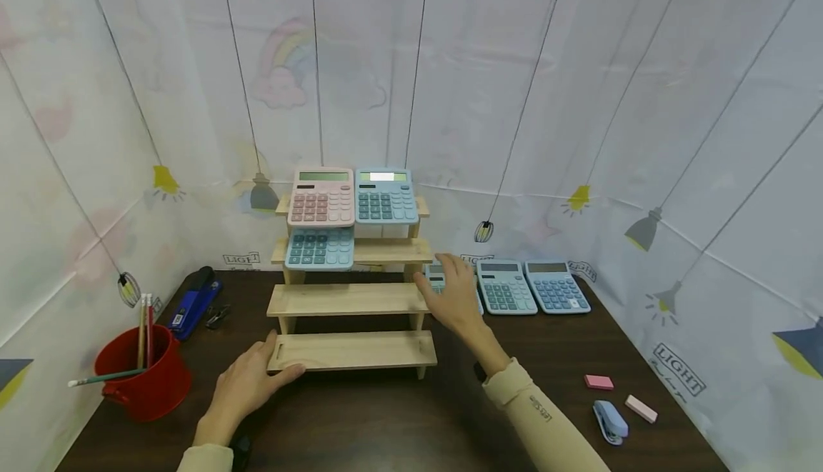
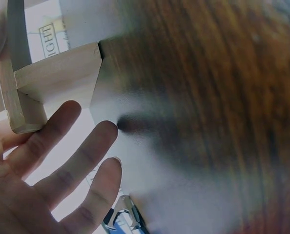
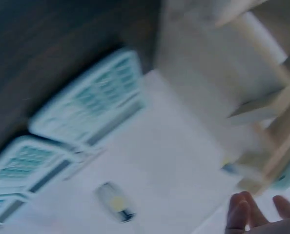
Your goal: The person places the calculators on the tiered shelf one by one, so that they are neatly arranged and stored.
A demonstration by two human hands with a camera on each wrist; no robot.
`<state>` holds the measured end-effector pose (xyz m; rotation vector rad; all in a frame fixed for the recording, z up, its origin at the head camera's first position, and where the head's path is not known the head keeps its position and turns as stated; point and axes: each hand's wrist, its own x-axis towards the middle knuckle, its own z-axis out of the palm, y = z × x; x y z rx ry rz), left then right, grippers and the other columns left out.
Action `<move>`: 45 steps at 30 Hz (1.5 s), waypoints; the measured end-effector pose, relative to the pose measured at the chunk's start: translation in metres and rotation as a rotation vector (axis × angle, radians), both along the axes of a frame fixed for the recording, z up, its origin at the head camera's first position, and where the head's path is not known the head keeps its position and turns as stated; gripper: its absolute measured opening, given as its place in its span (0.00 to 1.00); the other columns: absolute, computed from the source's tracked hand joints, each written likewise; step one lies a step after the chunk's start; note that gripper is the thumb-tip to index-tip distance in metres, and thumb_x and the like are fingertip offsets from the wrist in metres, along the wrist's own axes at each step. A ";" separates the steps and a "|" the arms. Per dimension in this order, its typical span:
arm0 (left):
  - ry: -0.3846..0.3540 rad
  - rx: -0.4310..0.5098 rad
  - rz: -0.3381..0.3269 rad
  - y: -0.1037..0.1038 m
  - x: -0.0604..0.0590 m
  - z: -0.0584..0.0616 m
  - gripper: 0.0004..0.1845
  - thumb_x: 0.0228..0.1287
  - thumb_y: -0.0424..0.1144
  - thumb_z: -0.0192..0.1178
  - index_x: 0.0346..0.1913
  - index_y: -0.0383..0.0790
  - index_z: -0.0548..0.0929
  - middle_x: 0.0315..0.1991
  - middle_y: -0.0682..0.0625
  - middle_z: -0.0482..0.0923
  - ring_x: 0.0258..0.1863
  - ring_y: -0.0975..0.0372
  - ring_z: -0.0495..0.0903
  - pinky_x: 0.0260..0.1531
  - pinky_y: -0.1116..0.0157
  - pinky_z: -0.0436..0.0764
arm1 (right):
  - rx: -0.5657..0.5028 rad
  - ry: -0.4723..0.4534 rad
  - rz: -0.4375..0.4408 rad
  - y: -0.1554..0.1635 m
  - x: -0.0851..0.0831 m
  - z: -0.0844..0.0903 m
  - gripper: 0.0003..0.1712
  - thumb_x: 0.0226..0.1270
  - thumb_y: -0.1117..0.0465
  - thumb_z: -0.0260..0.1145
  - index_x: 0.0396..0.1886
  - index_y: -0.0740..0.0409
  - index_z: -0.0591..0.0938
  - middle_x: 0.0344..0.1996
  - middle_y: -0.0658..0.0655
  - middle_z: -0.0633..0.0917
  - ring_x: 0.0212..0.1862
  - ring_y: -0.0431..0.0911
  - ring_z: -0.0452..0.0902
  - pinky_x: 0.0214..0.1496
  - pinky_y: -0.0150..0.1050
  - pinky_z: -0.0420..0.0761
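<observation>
A stepped wooden rack (image 1: pixel 350 300) of several tiers stands on the dark table. On its top tier lean a pink calculator (image 1: pixel 321 197) and a blue calculator (image 1: pixel 386 197). Another blue calculator (image 1: pixel 319 250) lies one tier lower at the left, partly behind the pink one. My left hand (image 1: pixel 247 383) is at the left end of the lowest tier, thumb along its front edge. The left wrist view shows the other fingers (image 2: pixel 81 161) extended past the board's end. My right hand (image 1: pixel 455 293) reaches beside the rack's right side, fingers extended near the second tier, holding nothing.
Blue calculators (image 1: pixel 506 288) stand in a row at the back right, one partly behind my right hand. At right lie a blue stapler (image 1: pixel 609 422) and two pink blocks (image 1: pixel 599 382). A red bucket (image 1: pixel 144 379) with pencils and a dark blue stapler (image 1: pixel 193 308) are at left.
</observation>
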<state>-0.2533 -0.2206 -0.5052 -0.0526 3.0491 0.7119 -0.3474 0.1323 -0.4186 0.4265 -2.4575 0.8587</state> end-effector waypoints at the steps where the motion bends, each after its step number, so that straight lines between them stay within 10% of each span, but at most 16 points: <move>1: 0.000 0.001 0.002 0.000 0.000 0.000 0.62 0.54 0.80 0.55 0.77 0.34 0.59 0.65 0.33 0.74 0.57 0.42 0.79 0.46 0.39 0.79 | -0.014 -0.041 -0.022 0.009 -0.001 -0.001 0.36 0.70 0.45 0.64 0.68 0.65 0.73 0.66 0.70 0.74 0.66 0.67 0.66 0.68 0.65 0.64; 6: -0.009 0.002 0.008 0.000 0.000 -0.001 0.63 0.53 0.81 0.55 0.77 0.34 0.59 0.64 0.33 0.74 0.55 0.45 0.80 0.47 0.40 0.79 | -0.011 -0.245 -0.118 0.046 -0.012 -0.011 0.42 0.71 0.39 0.60 0.75 0.59 0.64 0.72 0.69 0.65 0.71 0.67 0.57 0.70 0.67 0.61; 27: -0.016 0.000 0.003 -0.003 -0.004 -0.003 0.64 0.51 0.82 0.54 0.77 0.34 0.59 0.64 0.33 0.74 0.57 0.43 0.79 0.48 0.38 0.78 | 0.341 -0.589 -0.231 0.079 -0.057 -0.068 0.55 0.66 0.31 0.60 0.78 0.66 0.58 0.72 0.81 0.61 0.73 0.81 0.52 0.72 0.73 0.57; 45: -0.012 0.003 0.005 -0.003 -0.003 -0.003 0.62 0.52 0.81 0.54 0.78 0.36 0.59 0.66 0.34 0.73 0.62 0.40 0.77 0.50 0.36 0.77 | 0.393 -0.617 -0.205 0.067 -0.074 -0.078 0.57 0.65 0.29 0.59 0.78 0.65 0.57 0.72 0.81 0.60 0.74 0.80 0.48 0.71 0.73 0.58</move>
